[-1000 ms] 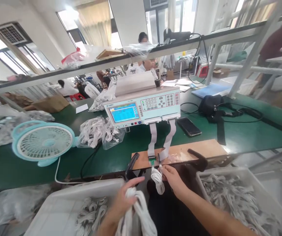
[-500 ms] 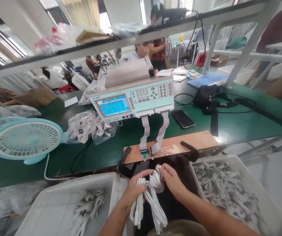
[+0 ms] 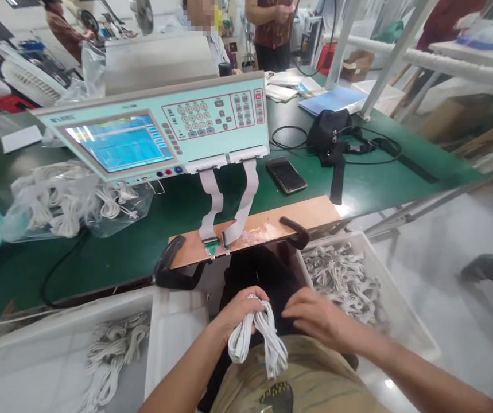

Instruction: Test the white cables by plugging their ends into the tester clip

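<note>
Worktop [image 3: 371,189]: green, carrying a tester [image 3: 203,149] with a lit blue screen. Two grey ribbon cables [image 3: 246,201] run from the tester's front edge to a wooden board [image 3: 315,212] lying along the worktop's near edge.

Left bin [image 3: 26,378]: white, holding a heap of looped cables [image 3: 112,355], beyond the left forearm. Right bin [image 3: 405,310]: white, with a fuller heap [image 3: 345,275], just beyond the right hand.

Black phone [image 3: 287,175]: on the worktop, right of the ribbon cables.

Left hand [image 3: 246,312]: closed round the upper ends of white cable bundles [image 3: 274,350], thumb and fingers pinching them. Right hand [image 3: 315,315]: fingers loosely bent, no grip evident (motion blur here; the palm is not visible).

White cable bundles: held in front of the person's torso, below the board and clear of it. They fan apart into two main lobes, so there is no single long axis; both lobes hang from the left hand towards the body. The left hand is in contact; the right hand is near but apart, level with their upper part, its fingertips pointing towards them.

Green connector piece [image 3: 212,248]: on the board at one ribbon end, forward and left of the bundles.
</note>
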Available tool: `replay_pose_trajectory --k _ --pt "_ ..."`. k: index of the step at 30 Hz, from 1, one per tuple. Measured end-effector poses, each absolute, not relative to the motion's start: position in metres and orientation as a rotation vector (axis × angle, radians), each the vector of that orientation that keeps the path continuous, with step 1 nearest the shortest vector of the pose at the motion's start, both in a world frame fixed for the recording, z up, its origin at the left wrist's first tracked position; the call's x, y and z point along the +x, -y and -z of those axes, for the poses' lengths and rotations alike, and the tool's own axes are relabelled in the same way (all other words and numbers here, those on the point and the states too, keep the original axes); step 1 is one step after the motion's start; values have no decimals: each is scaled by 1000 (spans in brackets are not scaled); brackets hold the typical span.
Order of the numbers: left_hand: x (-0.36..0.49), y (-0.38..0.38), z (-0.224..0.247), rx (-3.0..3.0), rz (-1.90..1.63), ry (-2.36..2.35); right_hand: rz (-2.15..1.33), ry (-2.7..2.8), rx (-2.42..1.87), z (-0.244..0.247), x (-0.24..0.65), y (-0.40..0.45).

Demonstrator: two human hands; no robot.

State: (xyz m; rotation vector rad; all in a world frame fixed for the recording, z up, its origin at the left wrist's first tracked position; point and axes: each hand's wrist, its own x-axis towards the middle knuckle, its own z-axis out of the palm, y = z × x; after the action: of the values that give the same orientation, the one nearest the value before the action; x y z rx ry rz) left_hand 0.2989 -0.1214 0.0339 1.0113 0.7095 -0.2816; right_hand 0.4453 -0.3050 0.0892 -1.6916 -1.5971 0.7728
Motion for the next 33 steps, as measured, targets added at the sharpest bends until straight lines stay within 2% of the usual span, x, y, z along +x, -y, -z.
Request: replay_pose_trajectory --k 4,7,11,16,22,28,33 --pt "304 146 -17 1253 485 -576 -951 1893 -1238 -95 415 277" --pt "299 153 -22 1387 389 -559 -1143 1847 -1164 -79 417 276" --pt "278 146 -57 1797 116 -498 -1350 1748 -1144 -68 432 285" --pt "253 153 -99 2020 147 -181 -1551 1614 -993 -73 435 281" --pt "252 170 -96 2199 153 -93 -1456 1464 -1196 -66 422 283" --pt "256 168 -95 2387 98 6 -1539 906 -1292 -48 399 295" --pt "261 159 -79 2424 29 151 -1447 639 -1299 -42 385 278"
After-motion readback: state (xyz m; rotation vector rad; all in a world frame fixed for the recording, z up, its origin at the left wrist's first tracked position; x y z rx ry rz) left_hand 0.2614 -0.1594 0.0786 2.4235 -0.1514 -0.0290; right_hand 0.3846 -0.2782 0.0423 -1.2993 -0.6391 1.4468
